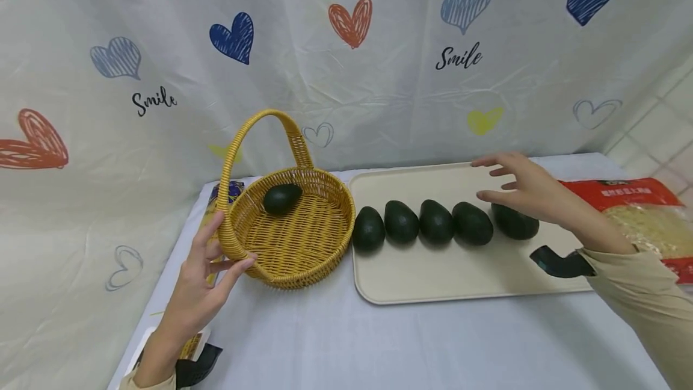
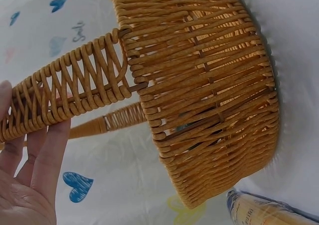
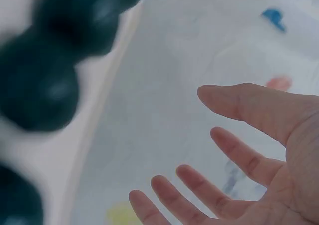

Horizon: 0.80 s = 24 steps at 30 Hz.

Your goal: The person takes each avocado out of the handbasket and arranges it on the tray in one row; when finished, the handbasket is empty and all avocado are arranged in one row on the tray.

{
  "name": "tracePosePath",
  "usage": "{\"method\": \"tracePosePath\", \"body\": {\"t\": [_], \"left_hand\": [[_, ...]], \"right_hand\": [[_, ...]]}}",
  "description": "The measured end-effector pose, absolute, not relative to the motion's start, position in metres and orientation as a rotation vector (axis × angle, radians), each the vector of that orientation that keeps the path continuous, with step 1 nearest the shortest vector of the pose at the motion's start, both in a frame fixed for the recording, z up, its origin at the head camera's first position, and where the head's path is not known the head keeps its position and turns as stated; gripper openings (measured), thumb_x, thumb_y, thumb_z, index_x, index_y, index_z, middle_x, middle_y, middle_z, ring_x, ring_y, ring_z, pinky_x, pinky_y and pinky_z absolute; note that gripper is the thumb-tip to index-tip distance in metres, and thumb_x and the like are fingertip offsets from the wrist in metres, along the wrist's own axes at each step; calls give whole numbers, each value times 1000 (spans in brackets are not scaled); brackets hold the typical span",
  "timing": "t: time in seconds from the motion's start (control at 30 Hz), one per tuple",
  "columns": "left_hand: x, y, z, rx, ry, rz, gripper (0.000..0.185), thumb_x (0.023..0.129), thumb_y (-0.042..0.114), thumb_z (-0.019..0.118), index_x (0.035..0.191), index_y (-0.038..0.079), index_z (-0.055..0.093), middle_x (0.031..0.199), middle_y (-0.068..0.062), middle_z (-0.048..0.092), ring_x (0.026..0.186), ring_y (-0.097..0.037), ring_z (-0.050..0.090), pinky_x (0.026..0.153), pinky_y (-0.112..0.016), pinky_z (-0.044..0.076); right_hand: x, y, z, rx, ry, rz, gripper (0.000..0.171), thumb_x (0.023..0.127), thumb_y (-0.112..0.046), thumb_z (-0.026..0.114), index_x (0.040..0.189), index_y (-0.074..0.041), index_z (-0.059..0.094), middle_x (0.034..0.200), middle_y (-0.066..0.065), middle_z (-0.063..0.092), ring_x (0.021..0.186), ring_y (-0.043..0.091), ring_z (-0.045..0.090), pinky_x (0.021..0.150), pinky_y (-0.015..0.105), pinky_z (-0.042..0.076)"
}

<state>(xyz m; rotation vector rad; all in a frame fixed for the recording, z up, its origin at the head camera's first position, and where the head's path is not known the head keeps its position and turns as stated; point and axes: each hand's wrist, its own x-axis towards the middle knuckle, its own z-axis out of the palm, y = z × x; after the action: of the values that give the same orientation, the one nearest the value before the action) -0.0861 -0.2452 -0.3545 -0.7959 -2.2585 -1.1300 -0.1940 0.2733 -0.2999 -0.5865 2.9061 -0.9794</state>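
White cloth printed with coloured hearts and the word "Smile" hung behind the desk point(image 1: 379, 342), which wore a pale blue-white cover. On the right, cream wall tiles showed. A wicker basket point(image 1: 295, 239) stood near the desk's rear left corner with one avocado point(image 1: 282, 198) inside. The left hand point(image 1: 203, 284) touched the basket's rim where the handle joins, fingers straight and relaxed. Beside the basket lay a cream tray point(image 1: 460, 275) bearing a row of five avocados point(image 1: 435, 222). The right hand point(image 1: 527, 188) hovered over the rightmost one, fingers spread, holding nothing. A red-topped packet point(image 1: 641, 215) lay at the desk's right edge.
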Motion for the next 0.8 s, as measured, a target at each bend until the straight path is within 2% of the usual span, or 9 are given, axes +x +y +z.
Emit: {"method": "tracePosePath", "body": {"t": [0.17, 0.23, 0.3, 0.4, 0.47, 0.67, 0.8], "left_hand": [[-89, -242, -355, -803, -2261, -1165, 108, 73, -30, 77, 162, -3, 23, 102, -16, 74, 100, -1, 69, 82, -15, 59], [-91, -240, -355, -829, -2242, -1162, 102, 77, -25, 78, 161, -5, 24, 105, -16, 73, 100, -3, 70, 82, -16, 60], [-92, -238, -355, -840, -2247, -1173, 96, 85, -15, 78, 162, -3, 23, 111, -15, 71, 101, -3, 70, 82, -16, 60], [-93, -239, -356, -846, -2244, -1171, 88, 93, -2, 77, 162, -4, 23, 120, -15, 65, 102, -3, 70, 82, -16, 60], [-92, -240, -356, -841, -2244, -1163, 87, 93, 0, 77, 162, -4, 24, 119, -14, 65, 101, -3, 70, 81, -16, 60], [-91, -244, -357, -837, -2227, -1121, 92, 86, -10, 80, 160, -7, 25, 104, -17, 73, 98, -4, 70, 81, -15, 59], [-89, -247, -356, -824, -2236, -1123, 93, 86, -11, 80, 160, -6, 25, 101, -16, 75, 98, -3, 70, 81, -15, 59]], "right_hand": [[-201, 223, -274, -762, 2841, -1071, 48, 95, -6, 77, 138, 2, 58, 141, 25, 52, 128, 48, 53, 105, 69, 47], [-206, 214, -268, -786, 2828, -1098, 44, 97, -7, 76, 137, 0, 60, 140, 24, 50, 129, 48, 52, 106, 70, 45], [-212, 214, -265, -753, 2825, -1115, 40, 98, -7, 74, 136, -1, 61, 140, 23, 48, 129, 47, 51, 108, 69, 44], [-222, 227, -269, -654, 2817, -1115, 38, 100, -8, 71, 136, -1, 60, 143, 23, 49, 130, 48, 52, 108, 68, 44], [-227, 242, -277, -595, 2810, -1086, 38, 101, -9, 70, 136, 1, 59, 146, 24, 49, 130, 50, 52, 108, 68, 45], [-233, 299, -314, -501, 2798, -873, 42, 99, -12, 73, 133, 8, 59, 138, 34, 51, 124, 59, 53, 100, 72, 48], [-229, 329, -334, -495, 2773, -773, 44, 94, -9, 76, 130, 11, 59, 128, 35, 58, 118, 62, 57, 94, 67, 54]]}}
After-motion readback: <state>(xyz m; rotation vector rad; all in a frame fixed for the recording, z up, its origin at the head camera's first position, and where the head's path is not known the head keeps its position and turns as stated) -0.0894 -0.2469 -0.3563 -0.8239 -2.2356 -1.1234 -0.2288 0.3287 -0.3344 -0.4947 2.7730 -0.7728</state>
